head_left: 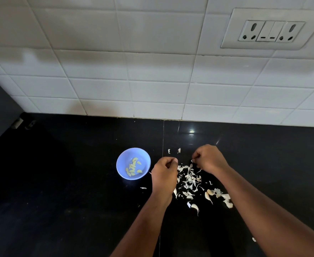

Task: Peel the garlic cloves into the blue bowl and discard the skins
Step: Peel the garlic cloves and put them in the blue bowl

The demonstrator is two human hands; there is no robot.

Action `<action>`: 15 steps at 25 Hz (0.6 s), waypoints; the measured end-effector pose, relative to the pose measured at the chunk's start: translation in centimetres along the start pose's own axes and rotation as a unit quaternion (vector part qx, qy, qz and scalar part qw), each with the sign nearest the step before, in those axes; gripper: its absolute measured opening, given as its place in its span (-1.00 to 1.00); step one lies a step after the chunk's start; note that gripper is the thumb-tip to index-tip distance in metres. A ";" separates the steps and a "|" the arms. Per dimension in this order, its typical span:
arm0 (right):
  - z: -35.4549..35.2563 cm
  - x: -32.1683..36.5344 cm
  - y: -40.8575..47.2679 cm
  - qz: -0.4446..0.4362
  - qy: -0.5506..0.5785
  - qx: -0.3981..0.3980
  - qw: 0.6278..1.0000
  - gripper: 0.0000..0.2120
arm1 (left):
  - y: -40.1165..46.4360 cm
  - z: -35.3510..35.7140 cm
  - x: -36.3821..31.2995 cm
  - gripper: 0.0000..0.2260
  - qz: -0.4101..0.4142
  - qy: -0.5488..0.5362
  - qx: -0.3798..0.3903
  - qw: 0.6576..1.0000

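Roughly, mid-batch:

left hand [164, 174]: fingers curled, thumb pressed to the forefinger; likely pinching a clove, but the clove itself is hidden, so can't confirm.
right hand [209, 159]: fingertips pinch a small pale scrap, looks like skin just pulled; held over the heap so it drops there.
gap between hands: small, both raised just above the counter, which fits a strip-and-pull motion.
blue bowl [121, 162]: on the black counter [59, 182], just left of the left hand; short reach for dropping a peeled clove.
peeled cloves [133, 166]: yellowish pieces lying loose in the bowl bottom; roughly ten, count unclear.
skin pile [188, 179]: papery scraps spread under and between the hands, kept out of the bowl; not yet discarded.
unpeeled cloves [219, 196]: a few still in skin near the right forearm, one more [195, 206] nearer; feed stock on the picking side.
stray flakes [178, 150]: a couple beyond the hands, apart from the heap.
progress: judged past halfway on peeling; cleanup untouched.
risk: light skins could drift toward the bowl.
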State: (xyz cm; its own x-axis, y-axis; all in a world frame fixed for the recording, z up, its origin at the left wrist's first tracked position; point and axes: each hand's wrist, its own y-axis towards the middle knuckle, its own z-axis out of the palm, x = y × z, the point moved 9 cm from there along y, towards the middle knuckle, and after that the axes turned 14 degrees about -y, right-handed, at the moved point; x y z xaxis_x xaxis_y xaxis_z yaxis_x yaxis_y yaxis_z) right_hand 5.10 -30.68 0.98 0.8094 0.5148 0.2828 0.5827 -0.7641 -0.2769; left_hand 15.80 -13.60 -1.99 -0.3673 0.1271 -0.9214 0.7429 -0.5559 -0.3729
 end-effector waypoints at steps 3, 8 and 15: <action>-0.1 0.2 -1.7 0.017 0.246 0.017 0.969 -0.93 | -0.1 0.6 0.1 -0.93 -0.025 -0.031 0.015 0.999; 0.9 1.4 -5.8 0.012 0.459 0.027 0.888 -0.87 | -1.1 2.6 -0.4 -0.91 -0.072 -0.156 0.067 0.983; -1.0 1.1 -7.6 -0.013 0.374 -0.070 0.925 -0.77 | -1.7 3.8 -0.6 -0.93 -0.082 -0.223 0.072 0.969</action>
State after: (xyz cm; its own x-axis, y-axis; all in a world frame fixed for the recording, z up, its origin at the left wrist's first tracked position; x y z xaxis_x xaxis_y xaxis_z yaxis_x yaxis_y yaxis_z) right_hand 1.43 -24.70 4.35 0.4872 0.1595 0.8586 0.5433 -0.8251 -0.1550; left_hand 12.61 -15.83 -0.34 -0.7028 -0.1265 -0.7001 0.5806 -0.6707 -0.4616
